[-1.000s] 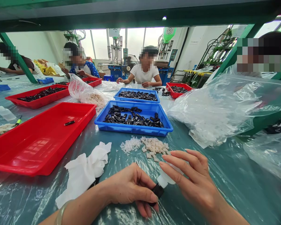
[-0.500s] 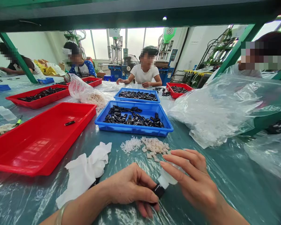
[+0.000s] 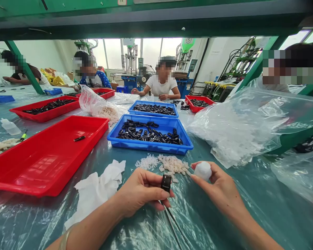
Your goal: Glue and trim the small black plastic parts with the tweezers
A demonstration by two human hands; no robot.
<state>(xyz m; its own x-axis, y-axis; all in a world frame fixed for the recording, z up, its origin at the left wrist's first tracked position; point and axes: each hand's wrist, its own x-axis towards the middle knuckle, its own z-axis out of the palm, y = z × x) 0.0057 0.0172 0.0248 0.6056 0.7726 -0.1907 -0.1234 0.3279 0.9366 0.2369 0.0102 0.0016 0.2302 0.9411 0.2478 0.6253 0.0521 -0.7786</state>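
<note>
Head view. The small black part [image 3: 166, 182] is a glossy, blocky rectangle, stood upright and clear of the counter [image 3: 276, 208]. It is pinched between thumb and forefinger of the left hand [image 3: 139, 191], whose other fingers are curled under.

The right hand [image 3: 221, 194] sits just beside it, apart from the left. Its fingers are closed round a white plastic bottle [image 3: 202, 170], smooth and rounded, with only its domed end showing. Thin metal tweezers [image 3: 172, 222] lie on the counter below the left hand, two slim shiny legs running toward the camera.

Just beyond the hands is a loose pile of off-white chunky pieces [image 3: 173, 164], and touching it on the left a patch of finer white granules [image 3: 147, 162]. A crumpled white tissue [image 3: 99, 189], soft and folded, lies left of the left hand.

Behind the pile stands a blue tray [image 3: 148, 147] of rigid plastic, rectangular with a raised rim. It holds a scattered layer of black parts [image 3: 146, 133].

To the left, a red tray [image 3: 41, 163] of the same shape holds a single black piece [image 3: 79, 138]. To the right is a heap of clear crinkled plastic bags [image 3: 240, 128]. The counter is green under wrinkled, shiny clear film.
</note>
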